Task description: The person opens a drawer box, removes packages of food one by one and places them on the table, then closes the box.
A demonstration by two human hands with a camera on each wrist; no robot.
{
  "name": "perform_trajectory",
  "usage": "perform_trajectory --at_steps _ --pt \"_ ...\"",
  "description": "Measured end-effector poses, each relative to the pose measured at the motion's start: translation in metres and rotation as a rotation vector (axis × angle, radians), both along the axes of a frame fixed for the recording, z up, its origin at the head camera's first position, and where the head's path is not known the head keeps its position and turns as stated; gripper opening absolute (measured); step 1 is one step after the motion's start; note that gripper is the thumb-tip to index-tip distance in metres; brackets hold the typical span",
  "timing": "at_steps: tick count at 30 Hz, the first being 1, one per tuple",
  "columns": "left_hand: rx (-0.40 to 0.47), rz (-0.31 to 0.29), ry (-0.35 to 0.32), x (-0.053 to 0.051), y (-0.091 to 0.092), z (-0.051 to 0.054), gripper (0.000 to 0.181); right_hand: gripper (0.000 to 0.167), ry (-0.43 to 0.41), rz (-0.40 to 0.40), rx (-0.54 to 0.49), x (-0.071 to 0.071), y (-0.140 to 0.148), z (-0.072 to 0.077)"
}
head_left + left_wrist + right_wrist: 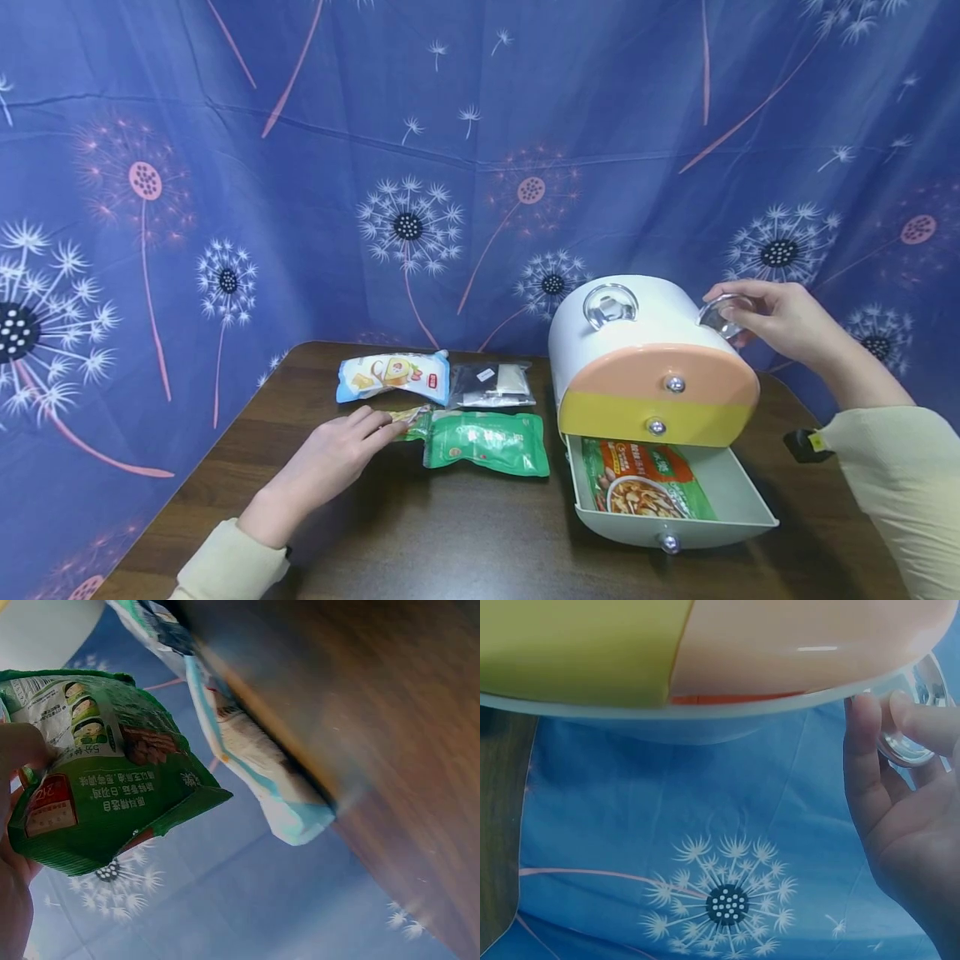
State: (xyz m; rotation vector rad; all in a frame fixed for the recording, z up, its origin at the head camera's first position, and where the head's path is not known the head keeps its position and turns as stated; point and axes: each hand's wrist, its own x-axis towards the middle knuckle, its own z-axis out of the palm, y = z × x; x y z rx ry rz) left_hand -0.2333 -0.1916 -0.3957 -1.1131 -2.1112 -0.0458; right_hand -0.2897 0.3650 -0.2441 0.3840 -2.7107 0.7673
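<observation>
My left hand [330, 458] pinches a small green food packet [408, 422] just above the dark table. In the left wrist view, the thumb lies against the green packet [112, 765], which has printed pictures and text. A larger green pouch [487, 443] lies beside it. My right hand [787, 321] grips a shiny round silver disc [720, 314] on the right of a white drawer box [637, 308]. Its fingertips and thumb also show on the silver disc [907, 746] in the right wrist view.
The box's orange drawer [667, 371] and yellow drawer [652, 417] are closed. Its pale green bottom drawer [738, 483] is pulled out, with a red and green food packet [645, 479] inside. Behind the pouch lie a white-blue snack bag [393, 375] and a dark bag [491, 383].
</observation>
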Motion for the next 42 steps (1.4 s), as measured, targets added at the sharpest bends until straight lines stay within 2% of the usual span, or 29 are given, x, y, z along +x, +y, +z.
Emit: perform_trajectory --at_steps 9,15,23,24,27,28,32,42 --pt "-0.021 0.043 -0.023 -0.004 -0.012 -0.007 0.051 0.031 -0.003 0.012 -0.015 0.0 0.001 0.0" --pt "-0.034 0.053 -0.021 -0.01 -0.021 -0.015 0.052 0.031 -0.01 0.021 -0.037 0.0 0.001 0.0" --pt "-0.074 0.073 -0.037 -0.014 -0.03 -0.02 0.053 0.03 0.001 0.022 -0.044 -0.001 0.002 -0.002" --pt "-0.082 0.076 -0.044 -0.014 -0.032 -0.02 0.052 0.03 0.0 0.021 -0.043 -0.001 0.002 -0.002" --pt "-0.099 0.088 -0.076 -0.016 -0.036 -0.022 0.028 0.029 0.0 0.018 -0.042 -0.001 0.002 -0.002" --pt "-0.104 0.09 -0.082 -0.017 -0.037 -0.023 0.025 0.03 -0.001 0.018 -0.043 -0.001 0.002 -0.002" --pt "-0.113 0.101 -0.093 -0.022 -0.041 -0.025 0.045 0.029 -0.004 0.012 -0.041 -0.001 0.002 -0.002" --pt "-0.163 0.155 -0.124 -0.03 -0.045 -0.025 0.04 0.03 -0.028 0.009 -0.001 0.001 0.002 0.0"
